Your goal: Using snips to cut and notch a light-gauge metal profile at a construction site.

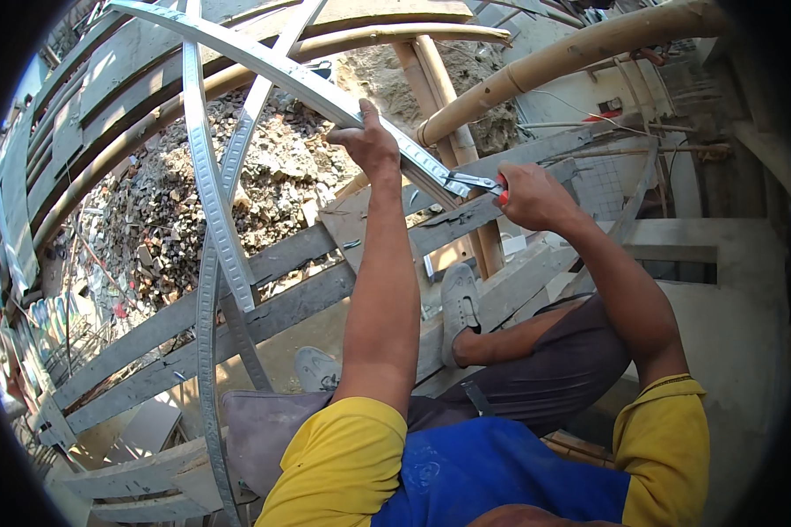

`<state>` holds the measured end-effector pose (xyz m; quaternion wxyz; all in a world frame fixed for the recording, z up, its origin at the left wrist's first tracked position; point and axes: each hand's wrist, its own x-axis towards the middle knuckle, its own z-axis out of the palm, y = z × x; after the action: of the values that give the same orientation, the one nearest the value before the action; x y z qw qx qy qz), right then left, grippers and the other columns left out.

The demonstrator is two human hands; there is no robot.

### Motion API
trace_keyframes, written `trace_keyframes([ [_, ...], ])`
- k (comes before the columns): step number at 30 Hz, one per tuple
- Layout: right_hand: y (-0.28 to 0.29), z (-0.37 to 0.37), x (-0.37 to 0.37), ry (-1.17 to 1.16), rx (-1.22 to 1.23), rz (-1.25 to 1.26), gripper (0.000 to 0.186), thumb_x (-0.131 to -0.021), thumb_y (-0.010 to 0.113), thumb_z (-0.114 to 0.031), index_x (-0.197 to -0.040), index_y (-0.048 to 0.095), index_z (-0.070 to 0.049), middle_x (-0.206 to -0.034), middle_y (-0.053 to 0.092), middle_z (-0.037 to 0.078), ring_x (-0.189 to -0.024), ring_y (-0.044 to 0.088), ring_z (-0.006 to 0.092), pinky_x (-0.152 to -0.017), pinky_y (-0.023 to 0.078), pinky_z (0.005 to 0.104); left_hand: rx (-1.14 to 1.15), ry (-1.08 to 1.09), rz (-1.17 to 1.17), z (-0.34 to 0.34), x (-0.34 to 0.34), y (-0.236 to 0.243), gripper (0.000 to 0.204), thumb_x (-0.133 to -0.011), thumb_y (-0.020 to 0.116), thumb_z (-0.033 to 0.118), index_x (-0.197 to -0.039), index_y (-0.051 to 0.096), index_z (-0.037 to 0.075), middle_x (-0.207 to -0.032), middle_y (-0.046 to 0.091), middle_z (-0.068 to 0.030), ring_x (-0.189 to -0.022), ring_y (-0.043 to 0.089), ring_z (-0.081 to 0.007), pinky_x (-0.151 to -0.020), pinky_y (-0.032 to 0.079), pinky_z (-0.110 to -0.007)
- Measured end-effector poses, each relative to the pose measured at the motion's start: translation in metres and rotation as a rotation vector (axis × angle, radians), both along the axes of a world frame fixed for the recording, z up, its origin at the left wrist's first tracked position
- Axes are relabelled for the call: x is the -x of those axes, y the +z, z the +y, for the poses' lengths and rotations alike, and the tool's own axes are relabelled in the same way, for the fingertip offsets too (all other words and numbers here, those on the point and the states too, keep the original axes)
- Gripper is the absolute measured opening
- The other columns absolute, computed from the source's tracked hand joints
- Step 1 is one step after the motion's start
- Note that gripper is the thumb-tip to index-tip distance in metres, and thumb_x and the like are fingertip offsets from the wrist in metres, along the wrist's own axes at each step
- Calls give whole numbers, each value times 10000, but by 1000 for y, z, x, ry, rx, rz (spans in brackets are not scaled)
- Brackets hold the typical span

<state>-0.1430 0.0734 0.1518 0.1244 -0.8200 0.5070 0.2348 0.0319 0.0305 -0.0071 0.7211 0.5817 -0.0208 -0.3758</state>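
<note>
My left hand (368,142) is closed around a long silver metal channel (303,81), with its thumb along the top edge. The channel slants from the upper left down to its end near my right hand (536,197). In that hand I grip a pair of metal snips (477,181) with red handles. The jaws of the snips lie at the near end of the channel; whether they bite into it I cannot tell. Other punched metal strips (207,176) cross under and beside the channel at the left.
Grey wooden planks (294,307) run below my arms, and my shoes rest among them. A thick bamboo pole (580,66) slants across the upper right. Rubble (268,149) lies heaped below the boards. More curved-looking planks (114,105) stand at the upper left, and a concrete ledge (721,334) is at the right.
</note>
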Motion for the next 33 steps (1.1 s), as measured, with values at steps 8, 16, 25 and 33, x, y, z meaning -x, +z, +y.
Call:
trace_keyframes([
  [8,-2,13,-14,-87,158,-235,230,-818,644,-141,-948,522,5,-882,599,228,-911,573,436,-794,442,471,-61,11,-8,-7,5,-16,616,-901,593,374,-1180,250,-55,-1172,439,-334,-1063,542,-443,-966,423,-482],
  [16,-7,-4,12,183,308,-77,188,-748,579,-51,-924,515,-36,-930,570,162,-945,548,357,-848,412,439,-84,14,-17,-4,4,-11,592,-913,584,351,-1178,253,-62,-1175,446,-346,-1075,541,-432,-976,416,-473],
  [25,-23,-3,18,294,412,-94,139,-757,549,-58,-894,533,-38,-887,578,146,-891,571,324,-818,420,423,-195,-81,-8,-7,-1,8,692,-875,659,288,-1231,177,-58,-1223,425,-365,-1136,523,-421,-998,442,-443],
  [33,-36,-5,23,255,451,-122,156,-749,532,-41,-904,510,-33,-878,579,156,-870,575,344,-782,424,437,-151,-168,98,-4,-7,27,730,-874,665,267,-1251,115,-29,-1205,366,-417,-1084,526,-476,-971,485,-466],
])
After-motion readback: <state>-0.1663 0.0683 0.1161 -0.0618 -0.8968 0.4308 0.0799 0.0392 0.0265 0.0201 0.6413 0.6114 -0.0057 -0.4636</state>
